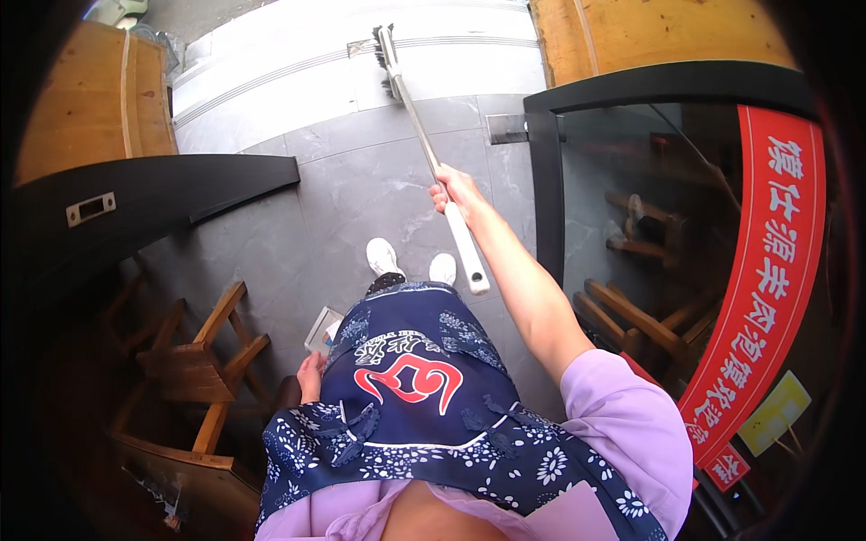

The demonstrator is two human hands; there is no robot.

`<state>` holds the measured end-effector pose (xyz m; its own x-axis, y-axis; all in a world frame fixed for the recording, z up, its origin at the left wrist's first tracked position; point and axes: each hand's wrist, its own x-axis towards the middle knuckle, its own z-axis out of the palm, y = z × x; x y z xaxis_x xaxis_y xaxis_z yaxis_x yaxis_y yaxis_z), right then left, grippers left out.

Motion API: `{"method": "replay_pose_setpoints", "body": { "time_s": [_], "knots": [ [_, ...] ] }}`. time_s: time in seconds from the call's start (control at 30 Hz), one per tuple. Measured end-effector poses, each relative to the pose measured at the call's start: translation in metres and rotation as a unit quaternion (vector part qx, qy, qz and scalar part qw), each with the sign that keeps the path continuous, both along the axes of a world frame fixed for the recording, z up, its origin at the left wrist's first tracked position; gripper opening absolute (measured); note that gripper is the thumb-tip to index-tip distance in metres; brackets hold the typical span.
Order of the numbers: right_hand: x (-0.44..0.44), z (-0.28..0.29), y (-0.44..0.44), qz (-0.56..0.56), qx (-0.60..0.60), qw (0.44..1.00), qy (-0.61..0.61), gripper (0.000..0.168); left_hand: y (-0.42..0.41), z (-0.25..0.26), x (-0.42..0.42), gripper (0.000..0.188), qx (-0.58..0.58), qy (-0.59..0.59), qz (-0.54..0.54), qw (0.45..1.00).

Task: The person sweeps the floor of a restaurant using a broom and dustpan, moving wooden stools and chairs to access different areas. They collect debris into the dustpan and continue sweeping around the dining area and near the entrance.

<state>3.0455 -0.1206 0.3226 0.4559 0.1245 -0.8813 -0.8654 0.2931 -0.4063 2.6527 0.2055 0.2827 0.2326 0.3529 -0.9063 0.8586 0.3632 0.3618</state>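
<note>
My right hand point(454, 189) grips the metal pole of a long-handled brush point(467, 247), just at the top of its white plastic grip. The pole slants away from me, and the brush head point(387, 54) with dark bristles rests on the pale step beyond the grey tiles. Low at my left side is my left hand point(311, 376), partly hidden by my dark blue patterned apron point(399, 324). Right by its fingers a light grey tray-like object point(322, 330), possibly a dustpan, shows with something pale in it. Whether that hand holds it is hidden.
A black-framed glass door point(549, 203) with a red banner point(764, 270) bearing writing stands open at right. Another black door edge point(237, 172) juts in at left. Wooden chairs point(203, 365) stand at left. Grey floor tiles point(365, 182) lead to the pale step point(270, 74).
</note>
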Motion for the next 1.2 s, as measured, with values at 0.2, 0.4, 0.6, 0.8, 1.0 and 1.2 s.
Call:
{"method": "replay_pose_setpoints", "body": {
  "time_s": [0.2, 0.4, 0.6, 0.8, 1.0, 1.2],
  "knots": [
    [-0.022, 0.063, -0.102, -0.102, -0.097, 0.989, 0.037, 0.008, -0.039, 0.003, 0.082, 0.030, -0.011, -0.020, 0.024, 0.999],
    [0.071, -0.040, -0.195, -0.311, -0.029, 0.935, 0.168, 0.003, -0.087, 0.014, 0.172, 0.028, 0.019, -0.060, -0.004, 0.998],
    [0.193, -0.052, -0.171, -0.204, 0.091, 0.961, 0.165, 0.002, -0.143, 0.040, 0.204, 0.027, 0.062, -0.042, 0.038, 0.996],
    [0.217, -0.018, -0.216, -0.082, 0.137, 0.973, 0.164, 0.022, -0.178, 0.048, 0.240, 0.024, 0.082, -0.032, -0.022, 0.996],
    [0.147, 0.058, -0.172, 0.121, 0.079, 0.978, 0.150, 0.021, -0.205, 0.055, 0.231, 0.025, 0.074, -0.001, 0.019, 0.997],
    [0.126, 0.032, -0.124, 0.237, 0.133, 0.929, 0.253, 0.007, -0.207, 0.054, 0.205, 0.023, 0.061, -0.009, 0.109, 0.992]
  ]
}}
